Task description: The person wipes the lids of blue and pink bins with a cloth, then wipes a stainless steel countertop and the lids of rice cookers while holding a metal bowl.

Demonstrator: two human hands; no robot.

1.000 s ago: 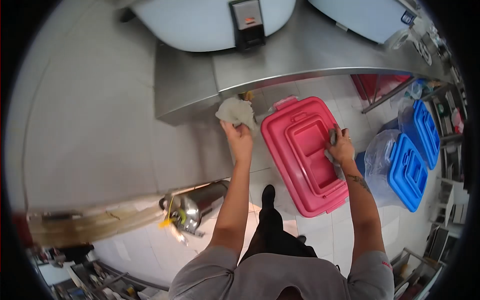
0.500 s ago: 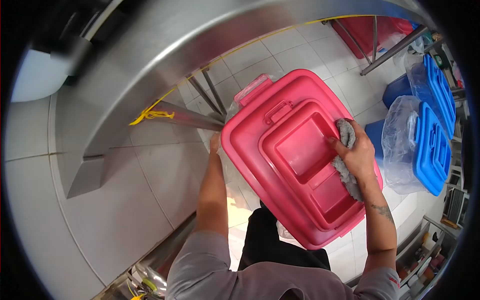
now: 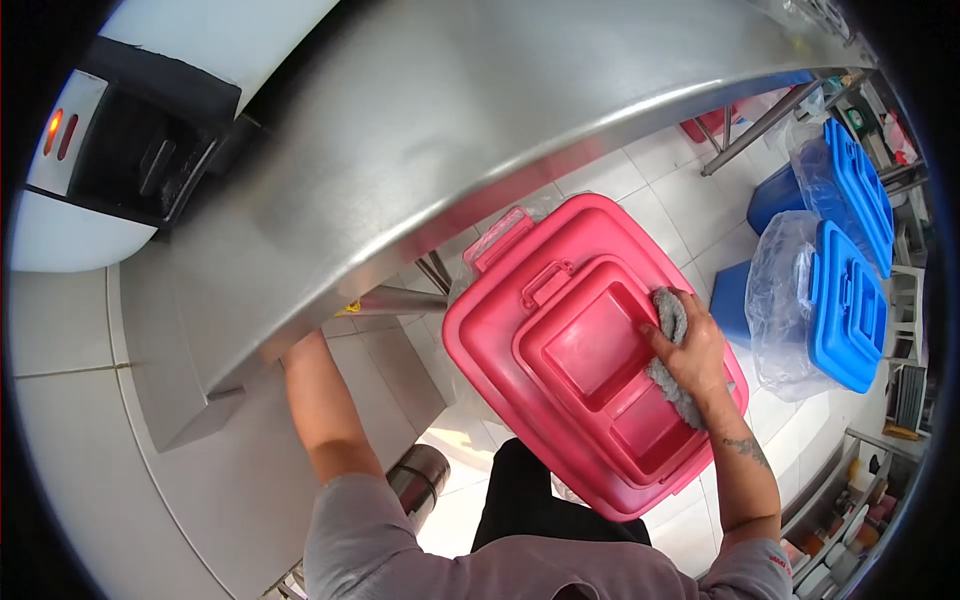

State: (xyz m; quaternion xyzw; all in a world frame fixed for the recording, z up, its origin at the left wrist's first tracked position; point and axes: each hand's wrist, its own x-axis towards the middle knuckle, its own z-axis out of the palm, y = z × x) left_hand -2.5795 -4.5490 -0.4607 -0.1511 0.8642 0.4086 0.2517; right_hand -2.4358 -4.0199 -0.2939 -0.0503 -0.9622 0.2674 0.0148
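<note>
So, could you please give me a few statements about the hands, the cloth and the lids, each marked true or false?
The right hand holds a grey cloth. True.
The cloth is on a blue lid. False: it is on the pink lid.
The left hand rests on the pink lid. False: it is out of sight, the left arm reaching under the metal table.
Two blue lids are in view. True.

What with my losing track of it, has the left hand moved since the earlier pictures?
Yes: the left hand has gone in under the steel table, whose edge hides it; the forearm shows.
</note>
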